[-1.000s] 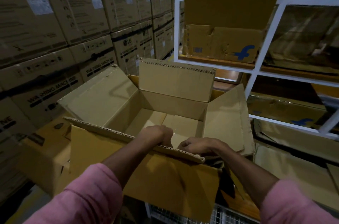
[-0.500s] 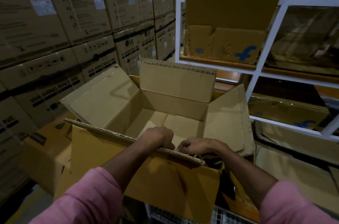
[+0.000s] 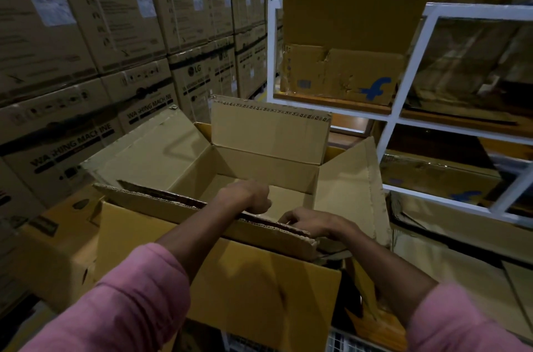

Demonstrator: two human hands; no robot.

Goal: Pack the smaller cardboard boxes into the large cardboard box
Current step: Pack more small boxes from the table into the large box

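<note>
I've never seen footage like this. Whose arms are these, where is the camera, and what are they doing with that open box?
There is no machine here. A person wears a camera on the head, so you look down along both pink-sleeved arms. The left hand and right hand both grip the near flap of a large open cardboard box. No smaller boxes show inside it yet. Stacked washing machine cartons stand on the left; a white shelf rack with flattened cardboard stands on the right.

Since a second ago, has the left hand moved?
Barely: the left hand still grips the near flap of the large box at the same spot.
</note>
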